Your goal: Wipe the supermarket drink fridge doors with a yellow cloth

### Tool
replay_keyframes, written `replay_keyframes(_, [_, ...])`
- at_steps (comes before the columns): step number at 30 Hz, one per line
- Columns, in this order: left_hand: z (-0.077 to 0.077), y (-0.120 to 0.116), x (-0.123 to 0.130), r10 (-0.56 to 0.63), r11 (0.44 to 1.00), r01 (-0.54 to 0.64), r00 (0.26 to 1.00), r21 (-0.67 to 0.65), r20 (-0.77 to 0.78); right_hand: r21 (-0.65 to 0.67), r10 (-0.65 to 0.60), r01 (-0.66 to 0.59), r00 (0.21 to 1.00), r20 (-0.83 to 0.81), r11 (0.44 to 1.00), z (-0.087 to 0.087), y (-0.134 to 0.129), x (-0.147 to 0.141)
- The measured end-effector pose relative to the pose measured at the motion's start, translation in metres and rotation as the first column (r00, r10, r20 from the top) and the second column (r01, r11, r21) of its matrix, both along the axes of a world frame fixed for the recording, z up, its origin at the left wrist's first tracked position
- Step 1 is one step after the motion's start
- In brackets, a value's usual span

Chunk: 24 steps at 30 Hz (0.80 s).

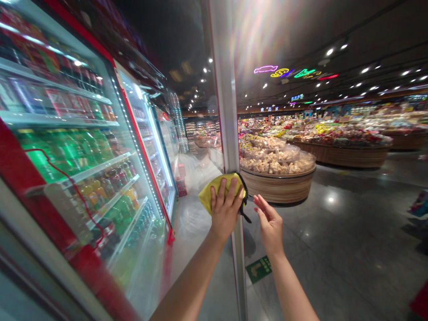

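My left hand [225,203] presses a yellow cleaning cloth [206,192] with a dark edge flat against a glass door, at its upright metal frame [229,93]. The fingers lie spread over the cloth, and a dark corner of it hangs past the frame's right side. A whitish haze [197,174] shows on the glass left of the cloth. To the right of the frame, my right hand [270,225] is raised in the air with its fingers stretched out, holding nothing.
A red-framed drinks fridge [83,133] with several shelves of bottles stands at left, with a red cord [75,187] near its handle. Round wood-sided display bins [277,185] heaped with packaged goods are beyond the door. A green sign [259,269] lies on the grey floor [334,249].
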State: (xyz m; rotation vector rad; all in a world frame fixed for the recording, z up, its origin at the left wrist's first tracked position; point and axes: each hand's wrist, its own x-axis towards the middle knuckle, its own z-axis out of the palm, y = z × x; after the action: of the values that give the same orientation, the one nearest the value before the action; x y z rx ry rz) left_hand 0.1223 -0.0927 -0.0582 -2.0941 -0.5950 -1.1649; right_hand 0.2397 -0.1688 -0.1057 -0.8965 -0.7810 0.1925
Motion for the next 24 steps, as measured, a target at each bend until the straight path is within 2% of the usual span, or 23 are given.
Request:
replay_keyframes(4, [-0.052,0.011,-0.026,-0.045,0.998,0.048,0.994,0.032,-0.102,-0.008,0.011,-0.012,1.000,-0.009,1.000,-0.001,-0.003,0.002])
replay_keyframes(6, [-0.064,0.018,-0.038,-0.056,0.997,0.064,0.988,0.053,-0.143,-0.012,0.011,-0.011,1.000,-0.004,1.000,-0.001,-0.003,0.002])
replay_keyframes(8, [-0.059,0.025,-0.044,-0.053,0.995,0.066,0.987,0.080,-0.149,-0.015,0.005,-0.005,1.000,0.006,1.000,-0.001,-0.002,0.002])
replay_keyframes(11, [-0.031,0.027,-0.045,-0.002,0.997,0.004,1.000,0.078,-0.027,-0.023,-0.014,0.016,0.998,0.068,1.000,-0.002,0.000,-0.002])
replay_keyframes(13, [-0.014,0.026,-0.045,0.061,0.997,-0.064,0.996,0.048,0.062,-0.022,-0.027,0.032,0.985,0.171,0.999,-0.001,-0.001,-0.006])
replay_keyframes(15, [-0.013,0.024,-0.047,0.102,0.994,-0.106,0.990,0.037,0.101,-0.004,-0.037,0.040,0.954,0.298,0.999,0.000,-0.003,-0.011])
replay_keyframes(17, [-0.029,0.023,-0.052,0.109,0.992,-0.115,0.988,0.050,0.111,0.026,-0.050,0.044,0.916,0.398,0.999,0.002,-0.005,-0.017])
replay_keyframes(21, [-0.080,0.023,-0.061,0.095,0.991,-0.097,0.995,0.094,0.024,0.046,-0.045,0.027,0.887,0.459,0.999,0.001,-0.007,-0.025])
replay_keyframes(22, [-0.087,0.023,-0.061,0.093,0.990,-0.092,0.996,0.105,-0.006,0.044,-0.033,0.015,0.890,0.454,0.999,0.000,-0.006,-0.026])
replay_keyframes(24, [-0.088,0.024,-0.061,0.094,0.990,-0.090,0.995,0.111,-0.035,0.044,-0.011,-0.009,0.901,0.434,0.999,-0.002,-0.004,-0.027])
